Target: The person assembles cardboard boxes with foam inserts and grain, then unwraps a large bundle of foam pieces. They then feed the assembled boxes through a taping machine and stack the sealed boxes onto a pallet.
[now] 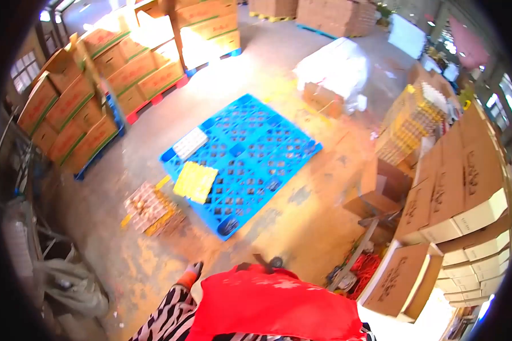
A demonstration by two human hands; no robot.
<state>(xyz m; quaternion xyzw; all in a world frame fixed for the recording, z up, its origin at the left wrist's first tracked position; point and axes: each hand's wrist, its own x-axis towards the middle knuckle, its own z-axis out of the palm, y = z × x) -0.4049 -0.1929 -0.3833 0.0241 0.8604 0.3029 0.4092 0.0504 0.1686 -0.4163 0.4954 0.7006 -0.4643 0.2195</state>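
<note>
My left hand (194,269), in an orange and dark glove, hangs low beside the red apron (267,304); its fingers are too small and blurred to read. My right hand does not show. Ahead on the floor lies a blue plastic pallet (250,148). A yellow tray (195,182) rests on its near left edge, with a white tray (190,142) behind it. Left of the pallet stands a low stack of egg trays (151,209), the thing nearest to my left hand.
Stacked cartons on pallets (119,68) stand at the back left. Tall carton stacks (455,176) line the right side, with an open carton (377,190) and red netting (365,275) near them. A white-wrapped load (335,65) stands behind the pallet; sacks (71,287) lie at the left.
</note>
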